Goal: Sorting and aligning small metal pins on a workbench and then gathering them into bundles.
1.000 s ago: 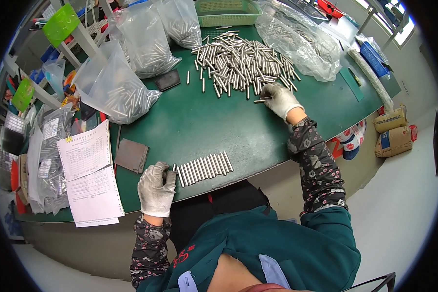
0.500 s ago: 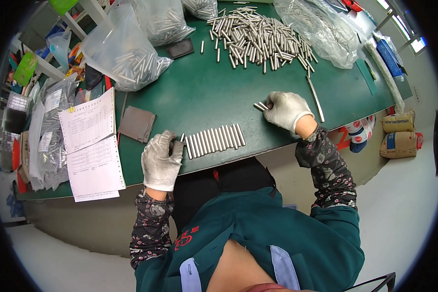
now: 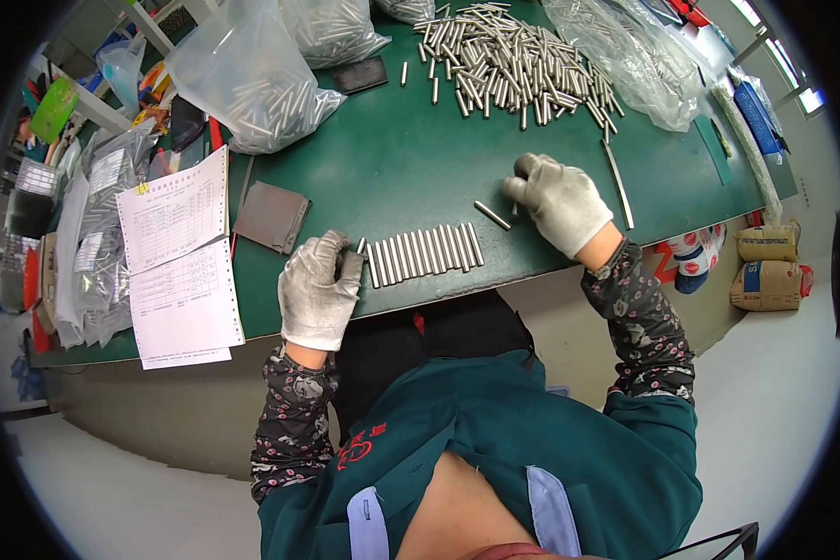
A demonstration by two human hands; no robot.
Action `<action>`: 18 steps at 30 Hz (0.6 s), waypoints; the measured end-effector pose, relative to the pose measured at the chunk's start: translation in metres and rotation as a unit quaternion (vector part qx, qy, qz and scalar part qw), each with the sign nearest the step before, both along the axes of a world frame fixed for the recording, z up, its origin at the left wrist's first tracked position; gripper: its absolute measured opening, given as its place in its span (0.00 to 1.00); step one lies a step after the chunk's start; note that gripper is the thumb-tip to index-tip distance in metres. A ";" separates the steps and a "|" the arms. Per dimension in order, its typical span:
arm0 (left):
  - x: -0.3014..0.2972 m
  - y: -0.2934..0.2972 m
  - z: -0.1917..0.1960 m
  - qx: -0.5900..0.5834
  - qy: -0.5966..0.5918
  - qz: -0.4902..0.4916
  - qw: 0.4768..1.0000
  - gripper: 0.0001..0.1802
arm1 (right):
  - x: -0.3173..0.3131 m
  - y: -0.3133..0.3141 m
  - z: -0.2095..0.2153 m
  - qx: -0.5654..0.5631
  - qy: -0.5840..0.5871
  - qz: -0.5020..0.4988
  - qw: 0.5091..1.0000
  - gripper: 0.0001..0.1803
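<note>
A row of several short steel pins lies side by side near the table's front edge. At its left end is my gloved left hand, its thumb and fingers closed around a pin whose tip pokes out. My gloved right hand is over the table, right of the row, with fingers curled together. The end of a pin shows under its fingertips, the rest hidden. One loose pin lies slanted on the green table between the row and my right hand.
A big heap of pins covers the back of the table. Clear bags of pins stand at back left. Printed sheets, a grey block and a long metal strip lie around.
My right hand has moved slightly away and up from the row, leaving one pin loose on the table. My left hand stays at the row's left end. The whole view has shifted a little.
</note>
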State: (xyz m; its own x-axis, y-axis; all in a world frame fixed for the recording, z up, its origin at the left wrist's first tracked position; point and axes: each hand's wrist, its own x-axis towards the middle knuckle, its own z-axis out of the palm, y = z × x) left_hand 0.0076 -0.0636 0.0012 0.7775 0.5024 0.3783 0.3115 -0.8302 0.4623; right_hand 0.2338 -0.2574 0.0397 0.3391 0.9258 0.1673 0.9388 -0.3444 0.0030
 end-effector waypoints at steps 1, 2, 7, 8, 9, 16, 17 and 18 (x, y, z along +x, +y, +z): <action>0.000 0.000 0.000 -0.001 0.000 -0.001 1.000 0.08 | 0.000 0.001 -0.002 -0.017 -0.061 0.046 0.997 0.08; -0.001 -0.001 0.001 -0.009 -0.002 0.003 1.000 0.08 | -0.001 0.004 -0.004 -0.010 -0.054 0.078 0.995 0.10; -0.001 0.000 0.004 -0.046 0.036 0.009 0.998 0.12 | -0.005 0.008 -0.016 0.098 0.103 0.123 0.982 0.13; 0.001 0.000 0.005 -0.020 0.002 -0.022 1.000 0.18 | -0.007 0.009 -0.016 0.126 0.153 0.093 0.976 0.14; 0.003 0.000 0.005 0.006 -0.032 -0.053 0.998 0.24 | -0.011 0.011 -0.017 0.127 0.154 0.093 0.975 0.14; 0.011 -0.014 0.018 0.005 0.093 -0.137 0.986 0.40 | -0.040 0.000 -0.021 0.100 0.216 0.029 0.971 0.16; 0.012 -0.014 0.017 0.009 0.108 -0.152 0.982 0.40 | -0.043 -0.001 -0.017 0.101 0.219 0.029 0.970 0.16; 0.011 -0.016 0.021 -0.017 0.123 -0.147 0.981 0.37 | -0.046 -0.003 -0.012 0.103 0.242 0.030 0.964 0.19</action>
State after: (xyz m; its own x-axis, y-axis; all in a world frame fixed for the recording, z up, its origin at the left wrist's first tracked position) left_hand 0.0189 -0.0796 0.0223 0.9561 0.2526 0.1487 0.1670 -0.8863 0.4319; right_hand 0.1879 -0.2602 0.0276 0.3698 0.9106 0.1846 0.8314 -0.2356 -0.5033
